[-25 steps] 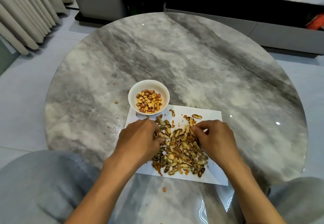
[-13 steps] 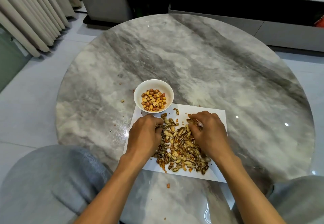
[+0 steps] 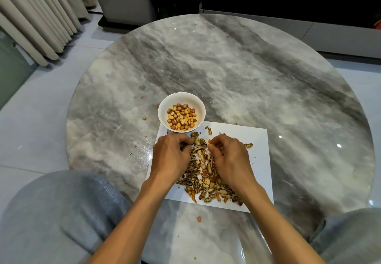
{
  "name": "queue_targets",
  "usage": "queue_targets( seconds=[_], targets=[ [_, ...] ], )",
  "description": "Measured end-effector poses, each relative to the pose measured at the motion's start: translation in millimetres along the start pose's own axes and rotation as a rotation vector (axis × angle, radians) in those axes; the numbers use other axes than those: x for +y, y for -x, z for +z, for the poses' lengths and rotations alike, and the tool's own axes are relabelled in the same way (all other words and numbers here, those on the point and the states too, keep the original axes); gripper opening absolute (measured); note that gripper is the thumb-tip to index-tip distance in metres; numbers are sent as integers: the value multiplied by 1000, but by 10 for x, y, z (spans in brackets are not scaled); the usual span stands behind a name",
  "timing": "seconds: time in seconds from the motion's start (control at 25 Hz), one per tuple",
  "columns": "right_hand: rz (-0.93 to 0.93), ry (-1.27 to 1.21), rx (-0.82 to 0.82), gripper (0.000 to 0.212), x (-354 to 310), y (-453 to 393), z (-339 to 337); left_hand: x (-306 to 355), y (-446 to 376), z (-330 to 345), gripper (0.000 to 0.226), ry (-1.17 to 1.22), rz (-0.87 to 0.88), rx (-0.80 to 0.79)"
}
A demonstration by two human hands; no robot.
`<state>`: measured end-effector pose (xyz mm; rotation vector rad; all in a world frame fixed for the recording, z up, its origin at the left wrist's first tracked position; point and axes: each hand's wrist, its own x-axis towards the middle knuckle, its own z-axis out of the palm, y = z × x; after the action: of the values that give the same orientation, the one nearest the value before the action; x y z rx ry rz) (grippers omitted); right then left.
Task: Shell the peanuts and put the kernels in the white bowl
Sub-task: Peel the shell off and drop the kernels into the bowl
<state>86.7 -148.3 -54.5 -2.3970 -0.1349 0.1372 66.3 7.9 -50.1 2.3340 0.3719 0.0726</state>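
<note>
Carefully now, both hands, curled and picking in the shell pile, should pinch only whole pods, then tip kernels into the white bowl just beyond.

Single head-worn view, wide-angle, facing forward and steeply down from above the seated person's knees. It stands close over the round table, forearms entering from the bottom edge.

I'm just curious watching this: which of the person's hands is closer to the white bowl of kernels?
Left. The left hand sits just below the white bowl, almost at its rim; the right hand lies farther off, down to its right.
</note>
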Motion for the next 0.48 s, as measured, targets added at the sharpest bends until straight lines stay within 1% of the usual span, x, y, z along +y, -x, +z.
queue_targets(
  seconds=[0.04, 0.12, 0.2, 0.28, 0.36, 0.48],
  targets=[
    [26, -69, 1, 6, -5, -18, -41, 0, 7, 0, 15, -15, 27, 16],
    [61, -132, -17, 5, -21, -33, -90, 19, 35, 29, 18, -117, 127, 46],
    [67, -139, -34, 7, -10, -23, -109, 65, 65, 99, 22, -252, 248, 55],
    [67, -144, -44, 8, 9, -1, -128, 87, 63, 159, 25, -331, 313, 54],
    [79, -149, -35, 10, 39, -3, -169, 72, 41, 173, 25, -351, 311, 37],
    [76, -155, -27, 9, 48, -27, -218, 49, 31, 119, 25, -322, 238, -9]
  ],
)
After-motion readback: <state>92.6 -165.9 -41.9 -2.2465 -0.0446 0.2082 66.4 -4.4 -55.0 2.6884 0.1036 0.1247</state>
